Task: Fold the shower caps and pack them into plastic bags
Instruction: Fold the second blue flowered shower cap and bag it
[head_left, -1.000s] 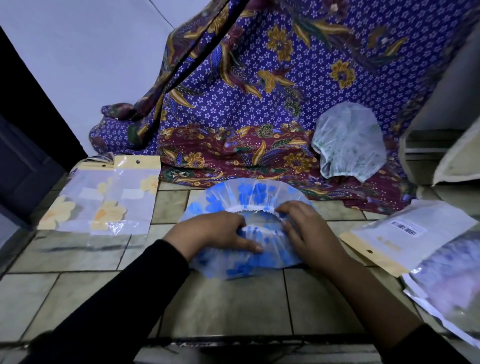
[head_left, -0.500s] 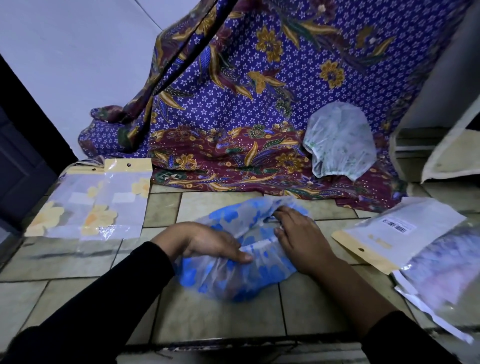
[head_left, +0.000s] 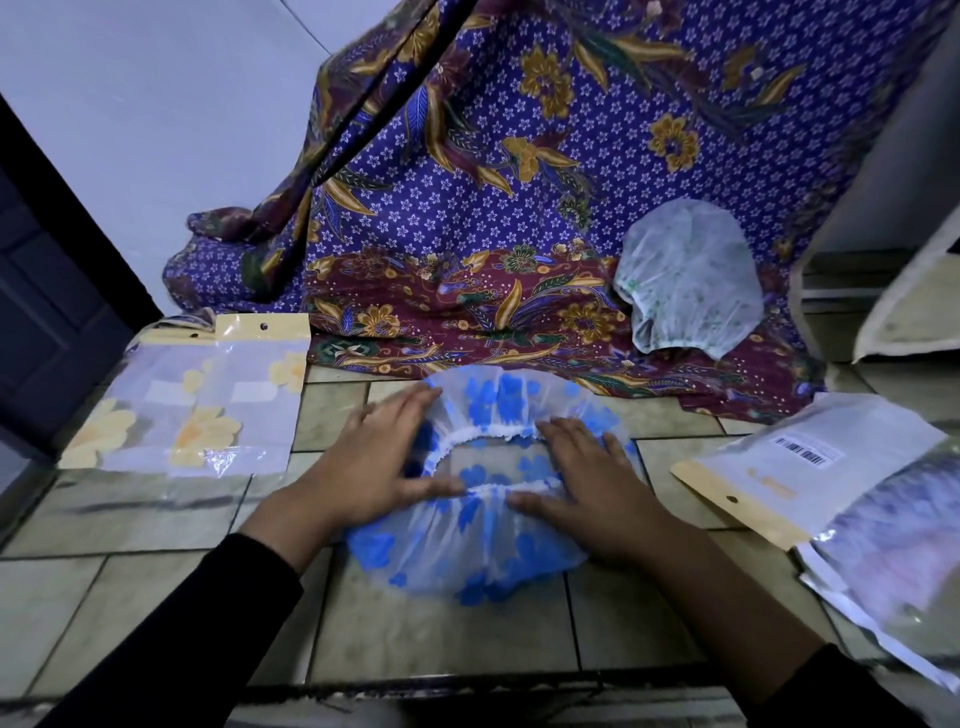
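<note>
- I see the blue-flowered shower cap (head_left: 483, 561) spread on the tiled surface (head_left: 441, 639), with its white elastic rim (head_left: 493, 430) facing up and open.
- The left hand (head_left: 374, 467) lies flat on the cap's left side. Its fingers are straight and its thumb is at the near elastic; it presses and grips nothing.
- The right hand (head_left: 587, 493) presses the cap's right side the same way, fingers straight and spread.
- A packed bag with yellow flowers (head_left: 208, 410) lies well apart to the left.
- A barcode-labelled plastic bag (head_left: 810, 478) lies at the right.
- A green-speckled shower cap (head_left: 691, 280) rests on the batik cloth (head_left: 467, 208) behind.
</note>
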